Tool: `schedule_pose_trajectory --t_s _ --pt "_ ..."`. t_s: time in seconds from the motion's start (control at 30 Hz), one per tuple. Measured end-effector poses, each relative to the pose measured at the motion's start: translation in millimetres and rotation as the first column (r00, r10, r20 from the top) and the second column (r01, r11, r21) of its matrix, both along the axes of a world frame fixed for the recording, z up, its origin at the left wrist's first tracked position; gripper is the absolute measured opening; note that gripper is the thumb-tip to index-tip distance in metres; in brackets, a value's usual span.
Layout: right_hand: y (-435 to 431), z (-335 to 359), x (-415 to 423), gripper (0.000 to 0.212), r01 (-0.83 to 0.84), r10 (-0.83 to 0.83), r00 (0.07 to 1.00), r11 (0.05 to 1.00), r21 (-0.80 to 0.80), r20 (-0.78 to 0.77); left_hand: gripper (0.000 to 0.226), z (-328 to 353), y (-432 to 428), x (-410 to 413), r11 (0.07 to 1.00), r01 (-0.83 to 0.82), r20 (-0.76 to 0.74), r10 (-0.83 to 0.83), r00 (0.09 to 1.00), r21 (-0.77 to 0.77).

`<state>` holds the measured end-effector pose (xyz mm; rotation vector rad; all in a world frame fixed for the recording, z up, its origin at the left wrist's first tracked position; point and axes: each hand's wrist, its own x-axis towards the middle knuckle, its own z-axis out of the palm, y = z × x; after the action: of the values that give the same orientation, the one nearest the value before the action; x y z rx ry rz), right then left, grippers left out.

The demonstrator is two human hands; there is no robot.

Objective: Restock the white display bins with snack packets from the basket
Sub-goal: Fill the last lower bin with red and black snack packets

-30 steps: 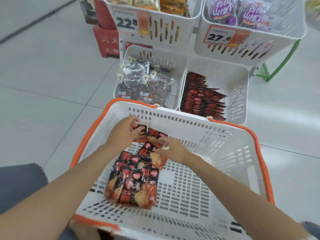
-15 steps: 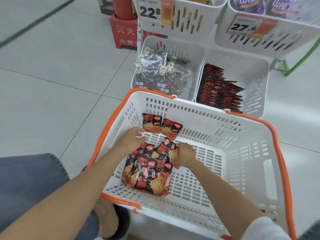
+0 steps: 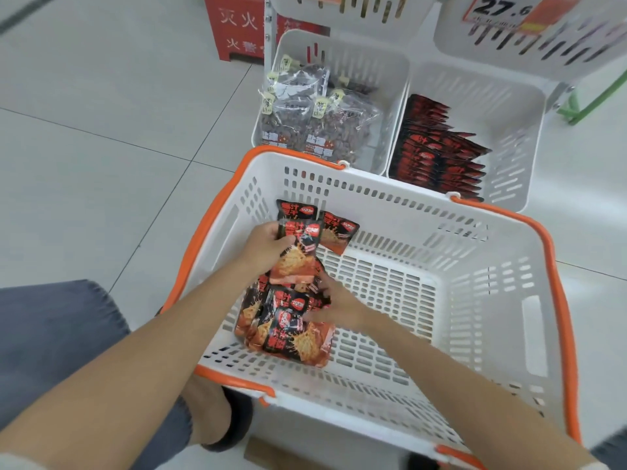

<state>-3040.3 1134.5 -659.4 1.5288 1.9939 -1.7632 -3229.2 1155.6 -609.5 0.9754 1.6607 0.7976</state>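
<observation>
Packets (image 3: 288, 334): glossy red and black, pale lettering at top, orange crisp print below. Loose pile on the floor of the basket (image 3: 390, 195), lower centre of frame, close to its left wall. Propped pair (image 3: 339, 234) upright against the far wall. Lifted packet (image 3: 298, 252) above the pile, gripped at its upper left edge by left hand (image 3: 264, 245), thumb across the front. Right hand (image 3: 339, 307) laid on the pile's right side, fingers pointing left. Same packets stacked in rows in the bin (image 3: 509, 130) just behind the basket, upper right of frame, filling its left half.

Right fingers blurred: cannot tell whether gripping or only pressing. Lower layers of the pile covered, count uncertain. Packet lettering too small to read. Upper bins (image 3: 543, 45) and price tag (image 3: 502, 10) cut off by the top edge, "27.6" legible.

Against half a second ago: left hand then at the pile top, nothing lifted; now one packet up in front of the propped pair. View tipped down, upper bins mostly out of frame.
</observation>
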Motion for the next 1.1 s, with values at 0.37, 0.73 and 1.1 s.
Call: schedule_pose_trajectory --t_s 0.37,0.73,1.1 --pt "13 16 13 0.024 0.008 0.024 0.989 0.977 0.213 -0.145 0.019 22 11 -19 0.995 -0.004 -0.111 0.015 0.994 0.101" --pt "83 121 87 0.02 0.032 0.016 0.987 0.956 0.292 -0.161 0.024 65 33 22 0.933 -0.044 -0.239 0.137 0.961 0.357" --pt "59 127 70 0.016 0.632 -0.469 0.717 0.75 0.196 -0.515 0.058 71 7 73 0.996 0.092 0.398 -0.082 0.914 -0.007"
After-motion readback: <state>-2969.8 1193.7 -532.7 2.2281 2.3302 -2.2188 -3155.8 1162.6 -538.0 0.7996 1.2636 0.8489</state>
